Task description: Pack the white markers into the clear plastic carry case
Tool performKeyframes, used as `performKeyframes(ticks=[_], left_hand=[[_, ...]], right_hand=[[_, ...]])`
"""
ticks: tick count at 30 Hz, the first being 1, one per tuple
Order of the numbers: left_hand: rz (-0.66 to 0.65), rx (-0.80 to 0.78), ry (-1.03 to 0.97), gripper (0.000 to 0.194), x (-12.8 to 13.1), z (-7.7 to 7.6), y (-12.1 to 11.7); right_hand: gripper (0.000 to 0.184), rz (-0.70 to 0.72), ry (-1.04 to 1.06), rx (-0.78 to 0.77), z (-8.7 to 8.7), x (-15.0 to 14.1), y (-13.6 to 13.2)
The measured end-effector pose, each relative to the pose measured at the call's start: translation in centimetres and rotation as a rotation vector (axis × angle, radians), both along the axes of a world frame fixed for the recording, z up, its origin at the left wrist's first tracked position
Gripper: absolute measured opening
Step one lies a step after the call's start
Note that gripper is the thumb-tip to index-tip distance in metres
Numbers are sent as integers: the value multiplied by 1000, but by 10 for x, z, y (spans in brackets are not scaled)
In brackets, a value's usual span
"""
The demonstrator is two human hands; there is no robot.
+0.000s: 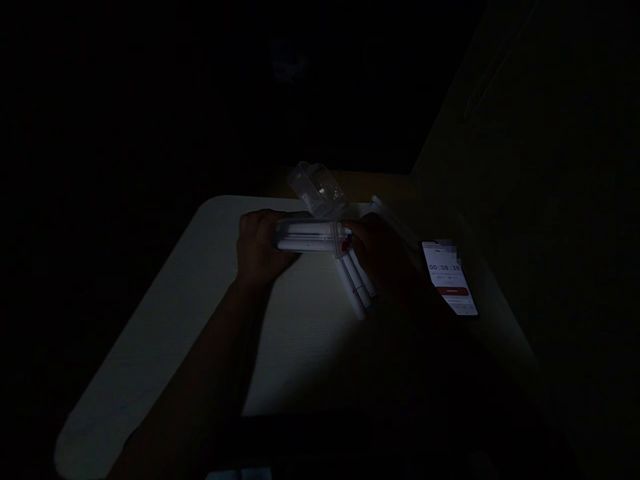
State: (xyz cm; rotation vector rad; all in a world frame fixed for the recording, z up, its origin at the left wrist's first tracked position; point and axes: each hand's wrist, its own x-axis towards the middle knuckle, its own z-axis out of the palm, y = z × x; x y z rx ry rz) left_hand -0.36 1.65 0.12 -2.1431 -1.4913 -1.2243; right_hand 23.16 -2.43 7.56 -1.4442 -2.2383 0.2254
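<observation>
The left hand curls its grip around a bundle of white pens, steadying it, while the right hand pinches the other end beside loose pens.

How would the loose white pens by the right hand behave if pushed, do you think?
The loose white pens would probably roll readily: their barrels look round and they lie flat on the smooth-looking tabletop. They look stiff and fairly light. Lying close together, they may shift as a group.
</observation>
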Motion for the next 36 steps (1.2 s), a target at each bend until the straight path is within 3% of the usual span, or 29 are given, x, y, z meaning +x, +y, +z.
performKeyframes(ticks=[8,12,29,36], left_hand=[[-7,4,14,45,1,3,-3],[0,26,35,47,1,2,-2],[-2,52,7,51,1,-1,0],[15,56,10,54,1,-1,-1]], right_hand=[[44,-57,-56,-111,1,-6,-3],[46,-8,-63,-157,5,-8,-5],[45,-9,-90,-106,9,-4,-3],[39,-125,-196,-141,21,-1,-13]])
